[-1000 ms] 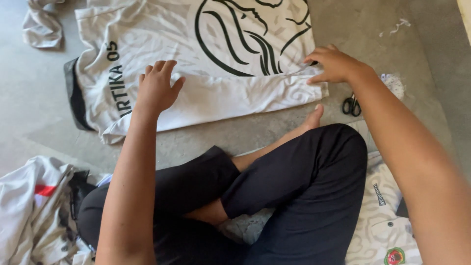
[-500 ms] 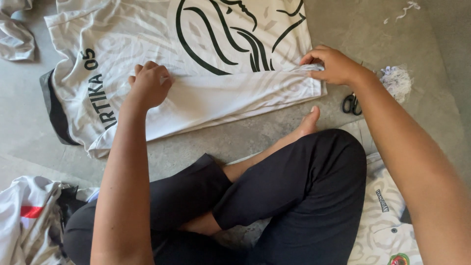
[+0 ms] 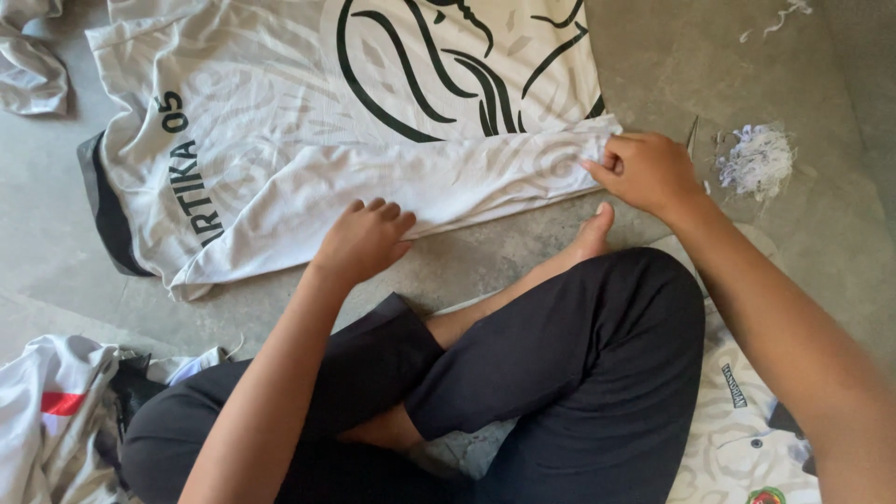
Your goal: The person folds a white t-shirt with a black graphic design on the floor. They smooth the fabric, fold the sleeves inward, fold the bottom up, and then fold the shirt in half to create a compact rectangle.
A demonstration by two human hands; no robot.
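We note an informal garment workroom: bare concrete floor (image 3: 765,280), printed white shirt (image 3: 308,121), thread scraps (image 3: 758,159), more garments (image 3: 47,411) heaped nearby.

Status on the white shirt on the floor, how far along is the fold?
Done: the white shirt lies spread flat on the floor, its near edge turned over in a long fold. In hand: left hand presses that fold, right hand pinches its corner. Left: the rest is unfolded, and more clothes wait nearby.
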